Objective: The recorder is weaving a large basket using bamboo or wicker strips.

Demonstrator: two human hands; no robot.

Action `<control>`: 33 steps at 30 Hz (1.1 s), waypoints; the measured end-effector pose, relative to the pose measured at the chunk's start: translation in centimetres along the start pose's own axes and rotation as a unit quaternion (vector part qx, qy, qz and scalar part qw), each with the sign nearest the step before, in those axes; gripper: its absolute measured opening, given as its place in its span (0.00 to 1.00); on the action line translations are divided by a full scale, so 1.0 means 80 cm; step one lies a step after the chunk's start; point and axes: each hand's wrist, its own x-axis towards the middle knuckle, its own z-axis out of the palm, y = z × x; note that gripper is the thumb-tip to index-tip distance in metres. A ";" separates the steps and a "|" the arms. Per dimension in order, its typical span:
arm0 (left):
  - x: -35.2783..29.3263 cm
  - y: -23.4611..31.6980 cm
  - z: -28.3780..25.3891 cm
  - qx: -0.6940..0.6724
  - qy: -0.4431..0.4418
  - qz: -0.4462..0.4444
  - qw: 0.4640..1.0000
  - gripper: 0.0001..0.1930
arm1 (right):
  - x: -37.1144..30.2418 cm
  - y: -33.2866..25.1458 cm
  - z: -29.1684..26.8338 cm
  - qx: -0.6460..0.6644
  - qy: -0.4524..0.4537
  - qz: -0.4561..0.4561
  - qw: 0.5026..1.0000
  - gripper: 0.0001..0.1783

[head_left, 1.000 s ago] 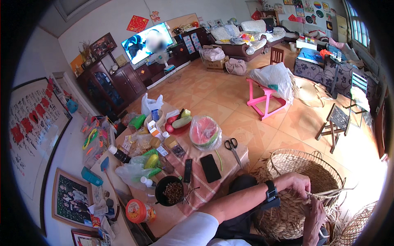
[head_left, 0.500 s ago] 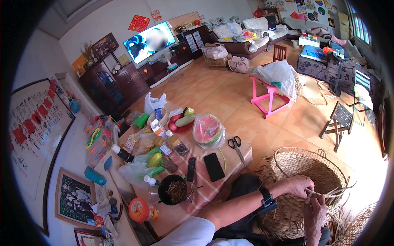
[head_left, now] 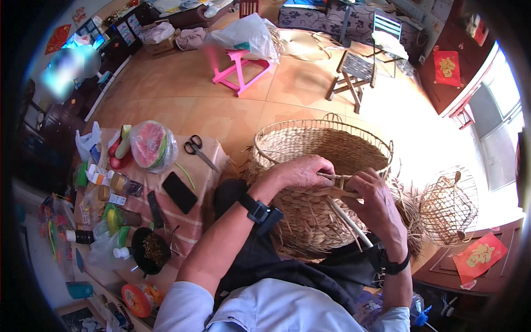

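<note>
orange tiled floor shone, brown wooden stool stood near blue-slatted chair, big glass window glowed white

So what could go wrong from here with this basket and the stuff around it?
The fibre strands pinched between the left hand and right hand at the basket rim might slip or snap if pulled hard. The long pale strip angling toward the lap could snag on the dark trousers. The scissors lie near the table edge, so a bump might knock them off.
</note>
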 end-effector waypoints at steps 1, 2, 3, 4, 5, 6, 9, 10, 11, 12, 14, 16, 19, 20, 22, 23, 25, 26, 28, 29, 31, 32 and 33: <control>0.002 -0.004 0.002 -0.004 0.006 0.011 1.000 0.16 | -0.006 0.003 0.004 0.066 -0.014 0.032 0.997 0.11; 0.002 -0.003 0.003 -0.006 0.003 0.016 1.000 0.16 | -0.013 0.004 0.010 0.135 -0.026 0.063 0.989 0.11; 0.001 -0.001 0.004 -0.003 -0.001 -0.011 1.000 0.17 | -0.020 0.000 0.014 0.160 -0.023 0.087 0.983 0.16; 0.000 0.000 0.004 0.002 -0.005 -0.039 0.999 0.18 | -0.030 -0.005 0.012 0.201 -0.060 0.149 0.966 0.14; -0.003 0.007 0.003 -0.009 -0.019 -0.073 0.997 0.18 | -0.042 -0.006 0.016 0.140 -0.075 0.120 0.980 0.14; -0.005 0.008 0.003 -0.010 -0.020 -0.075 0.997 0.18 | -0.050 -0.009 0.018 0.078 -0.090 0.090 0.989 0.13; -0.005 0.009 0.004 -0.015 -0.023 -0.058 0.998 0.17 | -0.062 -0.026 0.012 -0.025 -0.044 -0.072 0.996 0.14; -0.005 0.009 0.005 -0.029 -0.032 -0.056 0.997 0.16 | -0.064 -0.030 0.010 -0.058 -0.028 -0.151 0.986 0.15; -0.004 0.010 0.002 -0.041 -0.044 -0.053 0.997 0.15 | -0.065 -0.034 0.006 -0.068 -0.071 -0.146 0.984 0.16; -0.005 0.011 0.002 -0.040 -0.049 -0.052 0.997 0.15 | -0.065 -0.035 0.003 -0.067 -0.069 -0.141 0.985 0.16; -0.006 0.014 0.001 -0.079 -0.058 -0.080 0.992 0.14 | -0.067 -0.035 0.000 -0.038 -0.085 -0.144 0.985 0.14; -0.002 0.017 0.000 -0.074 -0.061 -0.075 0.993 0.14 | -0.074 -0.033 -0.003 0.004 -0.066 -0.149 0.987 0.13; -0.001 0.013 -0.002 -0.081 -0.068 -0.070 0.992 0.14 | -0.084 -0.035 -0.011 -0.034 -0.050 -0.119 0.991 0.10; -0.002 0.011 -0.003 -0.091 -0.075 -0.072 0.990 0.14 | -0.092 -0.029 -0.015 -0.056 -0.014 -0.093 0.994 0.11; -0.004 0.011 -0.004 -0.091 -0.074 -0.077 0.990 0.14 | -0.096 -0.007 -0.049 -0.134 0.014 -0.011 0.991 0.06; -0.009 0.008 -0.006 -0.088 -0.070 -0.086 0.990 0.14 | -0.100 0.003 -0.057 -0.163 0.004 0.033 0.986 0.08; -0.008 0.006 -0.005 -0.086 -0.069 -0.088 0.990 0.14 | -0.124 0.043 -0.043 -0.163 0.027 0.059 0.984 0.09; -0.006 0.007 -0.003 -0.084 -0.068 -0.090 0.990 0.14 | -0.140 0.060 -0.036 -0.171 0.021 0.085 0.981 0.08; -0.001 0.016 -0.001 -0.084 -0.077 -0.092 0.989 0.14 | -0.185 0.112 0.011 -0.080 0.065 0.136 0.985 0.07; 0.001 0.018 -0.001 -0.084 -0.081 -0.098 0.988 0.14 | -0.200 0.129 0.034 0.016 0.108 0.181 0.977 0.07; 0.000 0.015 0.001 -0.038 -0.064 -0.068 0.995 0.14 | -0.202 0.132 0.052 0.039 0.040 0.249 0.967 0.07; -0.002 0.015 0.001 0.005 -0.050 -0.040 0.998 0.14 | -0.195 0.128 0.055 0.065 0.006 0.285 0.956 0.08; -0.001 0.016 0.001 0.007 -0.051 -0.042 0.998 0.14 | -0.187 0.123 0.054 0.012 0.077 0.228 0.971 0.09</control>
